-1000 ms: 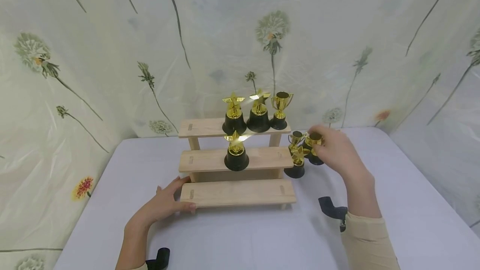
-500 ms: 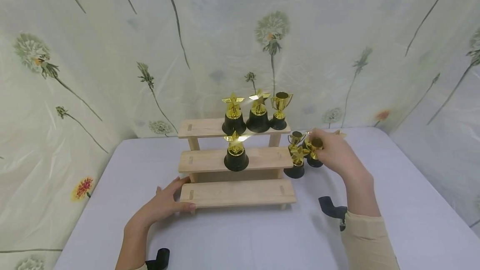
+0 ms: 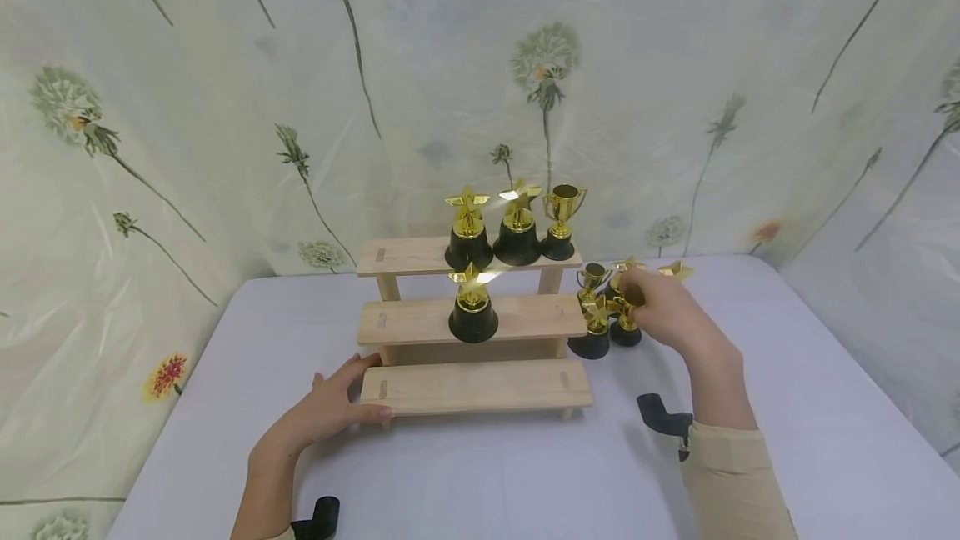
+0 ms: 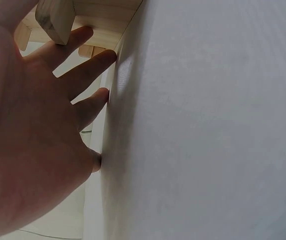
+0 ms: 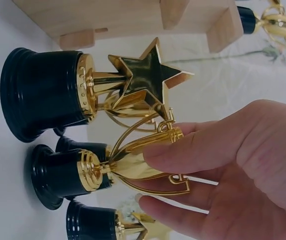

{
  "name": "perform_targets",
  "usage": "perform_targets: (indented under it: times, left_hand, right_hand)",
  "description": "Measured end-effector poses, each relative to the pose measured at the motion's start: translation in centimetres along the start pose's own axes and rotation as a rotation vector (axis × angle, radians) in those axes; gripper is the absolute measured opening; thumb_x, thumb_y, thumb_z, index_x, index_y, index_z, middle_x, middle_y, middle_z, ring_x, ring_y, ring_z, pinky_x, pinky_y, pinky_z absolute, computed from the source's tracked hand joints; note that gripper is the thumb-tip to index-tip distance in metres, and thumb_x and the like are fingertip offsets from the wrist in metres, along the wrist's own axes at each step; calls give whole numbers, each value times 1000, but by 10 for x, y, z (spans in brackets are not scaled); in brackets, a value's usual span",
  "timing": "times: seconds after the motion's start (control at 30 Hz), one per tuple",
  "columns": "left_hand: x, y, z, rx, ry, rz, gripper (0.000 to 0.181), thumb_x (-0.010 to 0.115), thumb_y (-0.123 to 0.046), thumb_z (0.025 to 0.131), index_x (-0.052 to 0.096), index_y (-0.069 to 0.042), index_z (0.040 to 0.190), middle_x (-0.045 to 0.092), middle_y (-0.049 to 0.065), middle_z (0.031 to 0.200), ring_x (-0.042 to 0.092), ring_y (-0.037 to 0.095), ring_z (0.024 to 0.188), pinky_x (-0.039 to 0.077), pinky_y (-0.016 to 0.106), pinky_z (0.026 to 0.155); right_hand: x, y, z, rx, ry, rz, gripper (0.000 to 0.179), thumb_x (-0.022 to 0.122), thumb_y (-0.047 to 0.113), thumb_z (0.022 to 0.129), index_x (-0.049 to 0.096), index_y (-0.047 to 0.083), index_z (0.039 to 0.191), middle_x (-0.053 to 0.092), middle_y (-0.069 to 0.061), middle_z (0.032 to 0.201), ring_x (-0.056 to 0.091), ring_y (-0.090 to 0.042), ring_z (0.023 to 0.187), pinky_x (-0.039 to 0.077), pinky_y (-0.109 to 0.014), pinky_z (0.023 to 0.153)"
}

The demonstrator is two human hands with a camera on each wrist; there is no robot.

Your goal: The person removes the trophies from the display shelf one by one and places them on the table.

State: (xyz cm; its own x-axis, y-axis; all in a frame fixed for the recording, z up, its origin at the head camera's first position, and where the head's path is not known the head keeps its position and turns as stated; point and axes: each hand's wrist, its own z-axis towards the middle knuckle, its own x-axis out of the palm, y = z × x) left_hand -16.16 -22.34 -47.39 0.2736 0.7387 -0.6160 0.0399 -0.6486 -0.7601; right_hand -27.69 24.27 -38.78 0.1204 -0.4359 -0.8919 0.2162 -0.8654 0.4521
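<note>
My left hand (image 3: 326, 407) holds the left end of a three-step wooden display stand (image 3: 476, 386), thumb at the front of the lowest shelf and fingers behind. In the left wrist view its fingers (image 4: 85, 80) spread beneath the wood. Right of the stand, my right hand (image 3: 667, 307) pinches a gold trophy cup (image 5: 138, 162) by its bowl, thumb on one side. Its black base is close over the table. Directly beside it stands a star trophy (image 5: 145, 75) with a black base. Another small cup (image 3: 592, 275) is just behind that star.
Two star trophies (image 3: 468, 232) and a cup trophy (image 3: 558, 219) stand on the top shelf. One star trophy (image 3: 474, 319) is on the middle shelf. Further star trophies (image 3: 677, 270) stand behind my right hand. A white cloth covers the table (image 3: 480, 482).
My right hand has moved the trophy cup slightly toward me and left, nearer the front star trophy. A star trophy behind the hand has come into view. The left hand is still.
</note>
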Motion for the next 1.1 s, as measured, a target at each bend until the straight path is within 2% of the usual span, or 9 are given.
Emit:
perform_targets:
  times: [0.2, 0.47, 0.53, 0.63, 0.73, 0.8, 0.93, 1.1]
  left_hand:
    - [0, -1, 0, -5, 3, 6, 94, 81, -51, 75, 39, -20, 153, 30, 12, 163, 12, 39, 155, -17, 74, 113]
    - [-1, -1, 0, -10, -2, 12, 94, 81, -50, 75, 39, -18, 153, 29, 14, 163, 12, 40, 155, -17, 73, 113]
    - [0, -1, 1, -12, -1, 7, 94, 82, -49, 75, 39, -18, 153, 29, 14, 163, 12, 40, 155, -17, 73, 113]
    - [0, -1, 1, -12, 0, 0, 94, 82, -49, 75, 40, -19, 153, 29, 14, 163, 12, 40, 155, -18, 73, 113]
    - [0, -1, 1, -11, 0, 4, 94, 82, -50, 75, 39, -19, 153, 28, 15, 163, 11, 40, 155, -17, 73, 113]
    - [0, -1, 1, -12, 1, 9, 95, 81, -50, 75, 39, -18, 153, 27, 16, 164, 10, 40, 155, -17, 73, 113]
    - [-1, -2, 0, -13, 3, 9, 95, 81, -50, 75, 38, -18, 154, 25, 18, 164, 9, 41, 155, -17, 72, 113]
    - [-1, -3, -1, -11, 7, 7, 94, 81, -49, 76, 38, -18, 153, 27, 17, 164, 10, 41, 154, -17, 73, 113]
  right_hand:
    - [3, -6, 1, -4, 15, -11, 45, 53, -16, 75, 60, 3, 115, 66, -20, 110, 56, -31, 88, 50, -40, 72]
    - [5, -12, 5, -14, 3, -37, 48, 51, -15, 74, 60, 1, 118, 65, -21, 112, 55, -31, 87, 48, -38, 71]
    - [4, -13, 5, -11, 6, -37, 49, 53, -14, 74, 60, 1, 120, 65, -21, 114, 56, -32, 90, 50, -41, 73]
    - [0, -13, 2, 11, 15, -27, 53, 55, -12, 77, 58, 3, 128, 63, -24, 124, 60, -40, 104, 52, -53, 84]
    - [-9, -6, -4, 27, 3, -12, 56, 56, -5, 84, 52, 4, 139, 57, -26, 136, 54, -47, 122, 47, -64, 97]
    - [-16, 2, -9, 14, -26, -5, 55, 56, 0, 89, 48, 5, 142, 54, -26, 140, 50, -49, 127, 44, -66, 100]
    - [-22, 27, -18, -91, -135, 50, 51, 58, 11, 95, 47, 9, 145, 55, -20, 142, 50, -43, 129, 41, -65, 104]
    - [-9, 60, -17, -343, -284, 169, 48, 68, 14, 93, 56, 10, 139, 64, -12, 131, 61, -32, 117, 45, -57, 102]
